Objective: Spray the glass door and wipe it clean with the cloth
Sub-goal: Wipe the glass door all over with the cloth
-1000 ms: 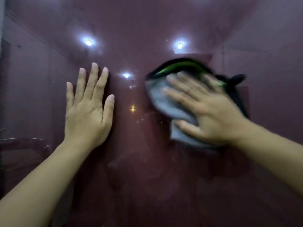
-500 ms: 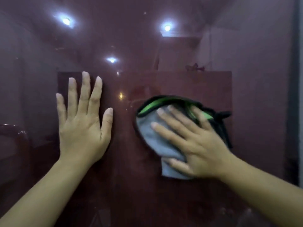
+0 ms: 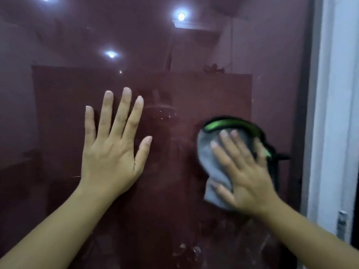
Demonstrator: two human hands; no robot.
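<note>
Left hand [image 3: 112, 152] is laid flat on the glass door [image 3: 184, 90], fingers straight. Grey cloth [image 3: 211, 162] is pressed under the flat, blurred right hand [image 3: 246, 177]; its far edge is hidden.

Frame [image 3: 336, 113]: a pale upright frame is seen along the right edge, running from top to bottom.
Metal plate [image 3: 342, 224]: a small metal fitting (its kind cannot be told) is fixed low on that frame.
Ceiling lights [image 3: 181, 16]: round bright lamps are seen as glare, one at top centre, another lower left [image 3: 111, 54], a third cut off at the top-left corner.
Dark panel [image 3: 213, 94]: a broad reddish-brown rectangle is seen below the lights.
</note>
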